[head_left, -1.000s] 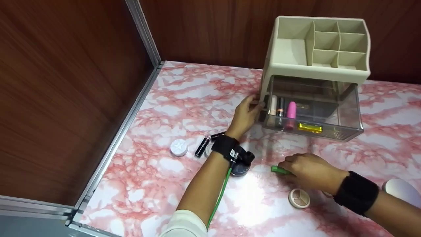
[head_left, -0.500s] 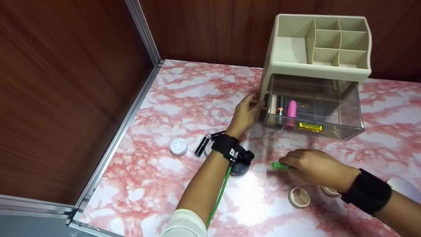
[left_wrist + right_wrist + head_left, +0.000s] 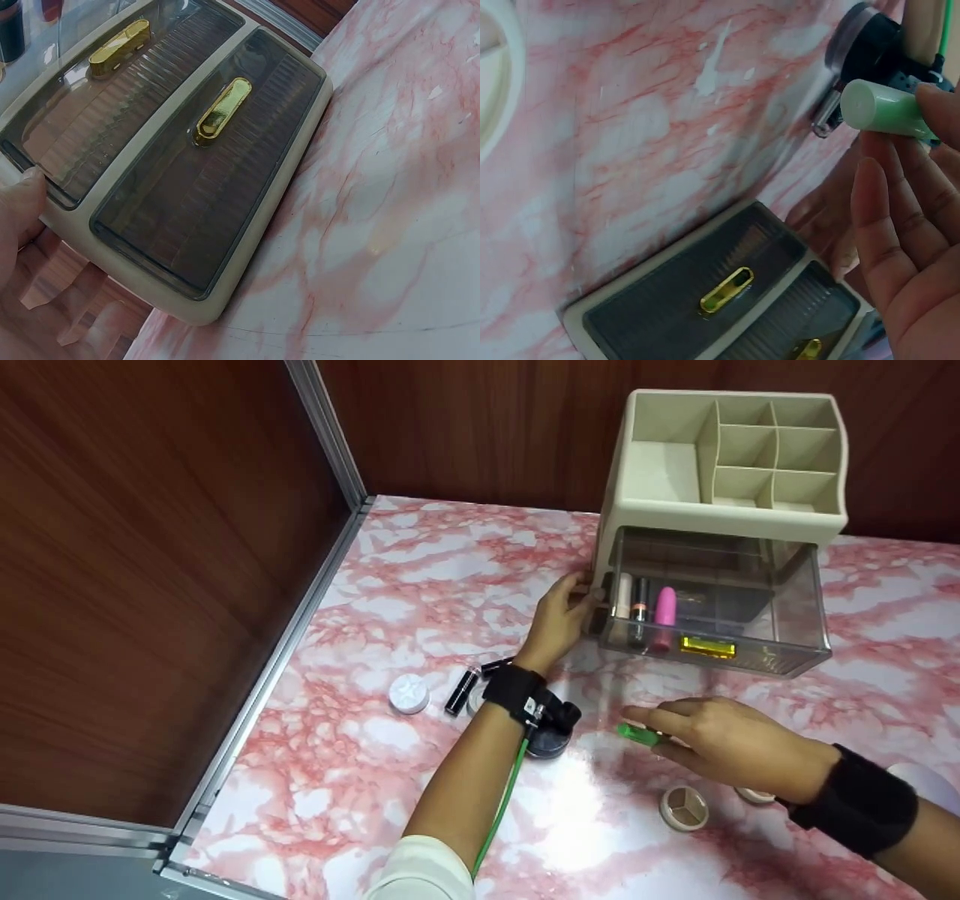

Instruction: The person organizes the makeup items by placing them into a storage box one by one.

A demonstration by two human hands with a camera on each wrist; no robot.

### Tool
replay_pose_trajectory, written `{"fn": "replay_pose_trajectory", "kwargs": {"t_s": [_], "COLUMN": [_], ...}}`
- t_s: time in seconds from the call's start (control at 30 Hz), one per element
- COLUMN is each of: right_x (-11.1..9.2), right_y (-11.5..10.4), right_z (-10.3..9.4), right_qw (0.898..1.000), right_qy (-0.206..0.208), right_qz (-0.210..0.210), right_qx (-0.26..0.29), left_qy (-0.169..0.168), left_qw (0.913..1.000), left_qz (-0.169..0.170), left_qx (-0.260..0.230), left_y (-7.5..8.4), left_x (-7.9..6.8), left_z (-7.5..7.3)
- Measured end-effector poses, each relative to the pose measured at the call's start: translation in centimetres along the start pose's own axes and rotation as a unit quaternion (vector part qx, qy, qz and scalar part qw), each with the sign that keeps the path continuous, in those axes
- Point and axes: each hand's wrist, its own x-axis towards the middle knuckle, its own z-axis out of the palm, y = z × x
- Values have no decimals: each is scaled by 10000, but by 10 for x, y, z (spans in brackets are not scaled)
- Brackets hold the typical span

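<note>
In the head view, a cream cosmetics organizer [image 3: 727, 515] stands at the back right, its smoky clear top drawer [image 3: 776, 660] pulled out. A pink tube [image 3: 664, 619], a black tube [image 3: 639, 611] and a pale tube [image 3: 623, 600] lie inside at the left. My left hand [image 3: 559, 619] braces the organizer's left side; its thumb touches the front frame [image 3: 135, 270] in the left wrist view. In front of the drawer, my right hand [image 3: 720, 739] pinches a green lipstick tube [image 3: 636, 733]. Its pale end [image 3: 859, 106] points away from the fingers in the right wrist view.
Left of my left forearm sit a white star-lidded jar [image 3: 409, 694] and a black tube [image 3: 461, 692]. A dark round case [image 3: 547, 745] lies beneath the wrist. A three-pan compact [image 3: 684, 808] and a white round object [image 3: 930, 784] lie near my right arm.
My right hand has shifted slightly right and turned, keeping the green lipstick tube pinched. A second pale round compact shows beneath the right wrist. The left hand holds its place.
</note>
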Motion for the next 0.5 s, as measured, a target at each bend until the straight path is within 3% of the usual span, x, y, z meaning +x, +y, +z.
{"fn": "replay_pose_trajectory", "kwargs": {"t_s": [0.2,0.5], "right_x": [4,12], "right_y": [-8,-22], "right_z": [-8,-22], "right_qw": [9990,9971], "right_qy": [204,475], "right_qz": [-387,-571], "right_qx": [-62,156], "left_qy": [24,40], "left_qw": [10000,10000], "left_qz": [-2,47], "left_qx": [-4,-46], "left_y": [0,-1], "left_x": [0,1], "left_z": [1,1]}}
